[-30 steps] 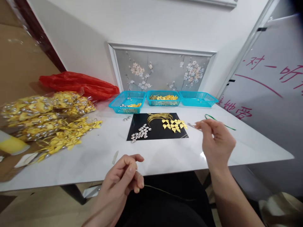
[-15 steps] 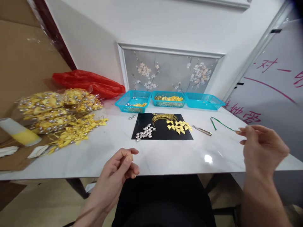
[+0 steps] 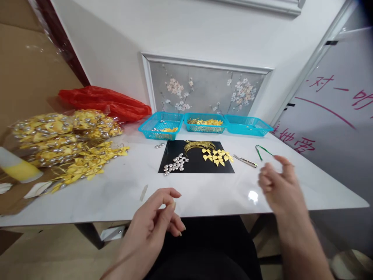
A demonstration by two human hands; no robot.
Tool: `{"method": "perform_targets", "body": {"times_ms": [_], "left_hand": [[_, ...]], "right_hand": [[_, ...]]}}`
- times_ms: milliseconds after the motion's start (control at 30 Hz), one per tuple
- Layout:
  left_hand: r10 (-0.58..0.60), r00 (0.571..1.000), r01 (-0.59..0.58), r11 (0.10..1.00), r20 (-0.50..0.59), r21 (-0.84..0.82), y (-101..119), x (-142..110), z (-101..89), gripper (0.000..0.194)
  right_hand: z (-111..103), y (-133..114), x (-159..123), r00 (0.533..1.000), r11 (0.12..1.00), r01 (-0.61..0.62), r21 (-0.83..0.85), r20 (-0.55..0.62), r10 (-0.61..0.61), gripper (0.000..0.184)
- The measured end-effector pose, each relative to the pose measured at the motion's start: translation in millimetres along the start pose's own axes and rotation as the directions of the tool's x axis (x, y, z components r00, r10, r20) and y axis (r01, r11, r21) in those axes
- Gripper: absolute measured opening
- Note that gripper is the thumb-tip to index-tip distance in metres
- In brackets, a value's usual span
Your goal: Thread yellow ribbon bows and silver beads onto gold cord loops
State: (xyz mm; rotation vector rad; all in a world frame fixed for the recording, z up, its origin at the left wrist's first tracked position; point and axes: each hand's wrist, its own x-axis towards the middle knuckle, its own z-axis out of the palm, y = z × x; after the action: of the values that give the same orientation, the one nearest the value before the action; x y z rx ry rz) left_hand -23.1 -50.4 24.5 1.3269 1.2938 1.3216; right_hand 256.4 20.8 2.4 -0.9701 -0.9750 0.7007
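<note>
My left hand (image 3: 159,217) is over the table's front edge, thumb against its curled fingers; anything between them is too small or hidden to make out. At the right, my right hand (image 3: 281,182) is in the air with bent fingers smeared by motion, so its grip is unclear. A thin green ribbon (image 3: 264,149) lies just beyond it, one end hidden behind the hand. Small open thread snips (image 3: 247,161) lie to its left. On a black mat (image 3: 198,165) are silvery beads (image 3: 176,163), a bundle of gold strands (image 3: 199,145) and yellow petal-like pieces (image 3: 217,156).
Three blue baskets (image 3: 142,130) line the wall; two contain pieces. At left are bagged yellow flower sprays (image 3: 49,128), loose sprays (image 3: 90,163), a red plastic bag (image 3: 107,102) and a yellow-and-white tube (image 3: 19,167). A pale strip (image 3: 143,192) lies near the table's front edge.
My right hand has moved left, away from the right side. My left hand has shifted slightly right and down. The view has turned a little, and the pale strip now shows.
</note>
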Motion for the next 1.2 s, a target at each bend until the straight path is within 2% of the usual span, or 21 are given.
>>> {"method": "perform_targets", "body": {"times_ms": [67,133,167,200,233,267,300,400,467,533,600,667,733,867,1033,1200], "left_hand": [[0.060,0.997,-0.063,0.994,0.038,0.091,4.9,-4.0,4.1,0.017],[0.110,0.990,-0.125,0.975,0.091,0.182,8.2,-5.7,4.1,0.018],[0.133,0.984,-0.157,0.962,0.117,0.224,9.1,-5.7,2.7,0.019],[0.153,0.979,-0.184,0.949,0.134,0.258,9.5,-5.4,0.9,0.019],[0.171,0.976,-0.204,0.937,0.138,0.284,9.3,-4.8,-1.0,0.019],[0.182,0.975,-0.214,0.928,0.132,0.306,8.6,-4.2,-2.7,0.019],[0.179,0.976,-0.209,0.924,0.122,0.319,7.5,-3.5,-4.0,0.018],[0.099,0.993,-0.114,0.956,0.068,0.269,2.8,-1.5,-4.6,0.017],[-0.022,0.998,0.014,0.992,0.054,0.129,-0.3,-0.2,-3.8,0.021],[-0.151,0.987,0.154,0.987,0.059,-0.050,-3.2,0.6,-4.2,0.034],[-0.252,0.963,0.265,0.948,0.094,-0.175,-6.1,0.3,-6.7,0.042],[-0.300,0.941,0.329,0.918,0.157,-0.219,-8.8,-1.4,-10.0,0.043],[-0.321,0.922,0.367,0.903,0.217,-0.222,-10.5,-3.6,-12.0,0.042],[-0.283,0.920,0.338,0.923,0.270,-0.185,-10.9,-4.6,-9.9,0.038],[-0.223,0.958,0.227,0.974,0.179,-0.006,-12.5,-1.7,-6.9,0.030],[-0.078,0.989,0.047,0.972,0.128,0.230,-13.3,-2.6,-8.3,0.034]], "right_hand": [[33.4,-3.9,-25.7,0.976,0.998,-0.062,-0.030,0.208,0.067,0.017],[64.5,-11.3,-51.4,0.906,0.992,-0.101,-0.075,0.405,0.123,0.016],[76.8,-15.6,-62.2,0.845,0.989,-0.117,-0.092,0.515,0.148,0.014],[86.4,-19.6,-71.0,0.718,0.979,-0.156,-0.131,0.666,0.204,0.013],[92.9,-23.0,-77.7,0.632,0.973,-0.165,-0.158,0.741,0.228,0.013],[96.7,-25.5,-82.4,0.576,0.973,-0.135,-0.188,0.784,0.231,0.014],[98.2,-27.0,-85.4,0.554,0.975,-0.081,-0.207,0.804,0.217,0.017],[95.1,-27.0,-86.3,0.622,0.959,0.162,-0.234,0.778,0.085,0.028],[91.7,-25.4,-83.5,0.656,0.936,0.242,-0.255,0.754,0.036,0.029],[89.3,-24.2,-80.0,0.680,0.940,0.206,-0.272,0.731,0.063,0.025],[87.9,-23.7,-77.0,0.707,0.956,0.111,-0.272,0.698,0.117,0.019],[87.2,-24.0,-75.2,0.723,0.963,0.026,-0.268,0.670,0.167,0.017],[86.8,-24.7,-74.7,0.727,0.965,-0.008,-0.263,0.661,0.186,0.017],[87.3,-26.7,-75.8,0.722,0.966,0.039,-0.257,0.675,0.151,0.021],[87.5,-28.4,-78.0,0.729,0.949,0.153,-0.275,0.680,0.080,0.021],[83.6,-29.1,-83.6,0.695,0.905,0.325,-0.275,0.719,-0.032,0.024]]}}
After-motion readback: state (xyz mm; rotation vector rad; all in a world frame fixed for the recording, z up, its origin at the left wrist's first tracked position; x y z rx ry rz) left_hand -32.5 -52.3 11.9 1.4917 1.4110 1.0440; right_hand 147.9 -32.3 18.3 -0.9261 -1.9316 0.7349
